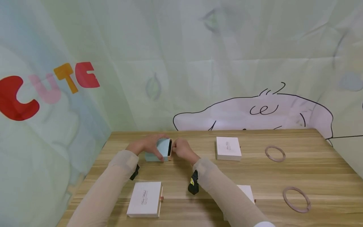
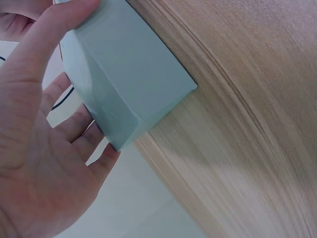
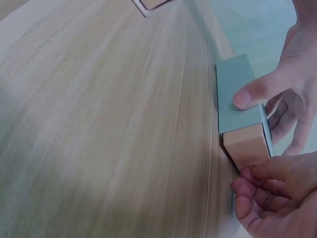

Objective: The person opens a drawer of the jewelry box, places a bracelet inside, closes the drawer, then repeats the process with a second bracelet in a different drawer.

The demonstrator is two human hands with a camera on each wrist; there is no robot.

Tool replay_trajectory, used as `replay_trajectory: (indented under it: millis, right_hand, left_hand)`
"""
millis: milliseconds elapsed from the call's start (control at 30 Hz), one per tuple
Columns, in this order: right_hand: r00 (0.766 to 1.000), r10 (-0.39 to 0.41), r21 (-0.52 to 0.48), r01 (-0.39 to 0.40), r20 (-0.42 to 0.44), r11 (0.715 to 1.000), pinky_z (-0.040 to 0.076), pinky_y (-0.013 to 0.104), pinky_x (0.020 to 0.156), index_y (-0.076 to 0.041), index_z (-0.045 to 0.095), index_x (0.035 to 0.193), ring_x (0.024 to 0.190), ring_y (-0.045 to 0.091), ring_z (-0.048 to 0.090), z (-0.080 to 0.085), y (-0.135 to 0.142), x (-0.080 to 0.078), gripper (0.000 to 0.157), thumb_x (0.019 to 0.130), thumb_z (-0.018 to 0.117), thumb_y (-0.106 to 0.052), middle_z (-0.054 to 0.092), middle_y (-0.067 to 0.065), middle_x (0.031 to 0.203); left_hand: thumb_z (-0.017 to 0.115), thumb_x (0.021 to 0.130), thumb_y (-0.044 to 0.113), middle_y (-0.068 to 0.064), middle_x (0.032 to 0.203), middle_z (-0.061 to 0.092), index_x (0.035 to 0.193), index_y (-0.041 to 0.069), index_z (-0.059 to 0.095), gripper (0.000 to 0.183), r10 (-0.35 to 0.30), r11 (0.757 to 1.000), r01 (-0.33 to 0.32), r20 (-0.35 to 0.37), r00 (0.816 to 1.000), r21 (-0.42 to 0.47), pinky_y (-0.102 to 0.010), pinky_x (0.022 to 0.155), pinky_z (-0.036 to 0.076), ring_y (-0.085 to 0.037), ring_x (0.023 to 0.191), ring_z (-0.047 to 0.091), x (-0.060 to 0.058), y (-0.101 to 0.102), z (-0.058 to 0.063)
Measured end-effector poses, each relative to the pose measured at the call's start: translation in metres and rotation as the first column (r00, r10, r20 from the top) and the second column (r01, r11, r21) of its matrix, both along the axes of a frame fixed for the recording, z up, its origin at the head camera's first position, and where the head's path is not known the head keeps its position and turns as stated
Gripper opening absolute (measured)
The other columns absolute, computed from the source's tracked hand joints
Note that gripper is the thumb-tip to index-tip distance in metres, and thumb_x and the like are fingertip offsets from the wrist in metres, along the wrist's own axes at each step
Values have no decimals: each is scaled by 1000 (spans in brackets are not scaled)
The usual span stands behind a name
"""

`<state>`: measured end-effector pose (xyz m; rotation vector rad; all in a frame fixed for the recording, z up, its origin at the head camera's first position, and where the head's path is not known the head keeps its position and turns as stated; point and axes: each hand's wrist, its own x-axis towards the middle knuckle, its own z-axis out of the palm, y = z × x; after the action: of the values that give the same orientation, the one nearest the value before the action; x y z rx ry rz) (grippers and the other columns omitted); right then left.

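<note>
A light teal drawer box (image 1: 163,145) sits near the table's back left. My left hand (image 1: 148,144) grips it across its width, thumb on the near side and fingers on the far side, as the left wrist view of the box (image 2: 138,59) also shows. From the box's right end a pinkish-tan drawer (image 3: 245,143) sticks out slightly, with a dark strip along its top edge. There my right hand (image 1: 184,149) pinches a small pull tab (image 3: 252,167) between thumb and forefinger; most of the tab is hidden by the fingertips.
White drawer boxes stand front left (image 1: 146,199), back centre (image 1: 227,147) and front right, the last one (image 1: 246,191) partly behind my right forearm. Two pinkish-brown rings (image 1: 275,160) lie on the right side of the wooden table (image 1: 198,176). A printed curtain (image 1: 136,104) hangs behind.
</note>
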<state>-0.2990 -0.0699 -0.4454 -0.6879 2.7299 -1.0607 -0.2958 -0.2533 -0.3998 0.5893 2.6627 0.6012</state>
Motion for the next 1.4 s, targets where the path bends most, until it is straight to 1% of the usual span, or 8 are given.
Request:
replay_trajectory:
  millis: [200,500,733,833,967,1067,1300,1400]
  right_hand:
    - [1000,-3,-1,3,22,1000,31,20,51,6,70,78,57,10,40,2,-1,2,19,95,62,1,48,-1,65]
    - [1000,22,-16,-22,-9,1000,31,19,51,2,67,71,56,9,40,0,-4,1,24,94,64,0,46,-3,61]
    - [999,34,-28,-35,-37,999,30,19,50,-5,54,61,55,9,38,0,-5,2,34,92,65,2,42,-4,59]
    - [998,40,-30,-42,-47,999,30,18,51,-2,58,62,55,9,38,0,-5,3,31,91,66,2,43,-4,60]
    - [999,38,-39,-39,-32,998,31,18,51,4,68,70,56,9,39,1,-5,4,22,92,66,2,48,-3,63]
    - [999,34,-37,-35,-28,999,31,18,51,4,68,70,55,9,39,1,-6,4,23,92,65,2,47,-3,61]
    - [999,29,-17,-29,-27,999,30,19,50,-4,57,62,53,9,37,0,-8,3,33,94,65,1,40,-4,57]
    - [999,29,-18,-30,-42,999,29,19,49,-5,55,60,53,9,37,-2,-9,2,34,93,66,1,41,-4,57]
  left_hand:
    - [95,65,22,-14,123,57,141,5,49,90,-6,1000,6,-1,1000,8,-38,79,47,-28,98,53,0,0,0]
    - [95,64,20,-15,126,56,141,5,49,90,4,1000,-4,-7,1000,14,-40,81,45,-29,100,52,1,-1,1]
    - [95,63,21,-16,127,56,142,5,48,93,7,1000,-6,-11,1000,9,-39,81,46,-29,99,52,2,-2,1]
    - [95,63,21,-16,129,55,142,5,48,94,8,1000,-8,-11,1000,8,-39,81,46,-29,100,52,1,-2,0]
    - [95,63,22,-15,129,55,142,5,48,94,7,1000,-7,-10,1000,9,-40,82,46,-29,101,52,1,-3,-2]
    - [95,64,22,-15,127,55,142,5,48,93,7,1000,-7,-5,1000,13,-39,80,46,-29,100,52,1,-3,-2]
    - [95,64,21,-15,126,55,142,5,48,93,0,1000,0,-12,1000,15,-38,80,46,-28,100,52,0,-3,-2]
    - [95,64,21,-15,126,55,143,5,48,93,0,1000,0,-14,1000,17,-38,80,46,-28,100,52,0,-3,-2]
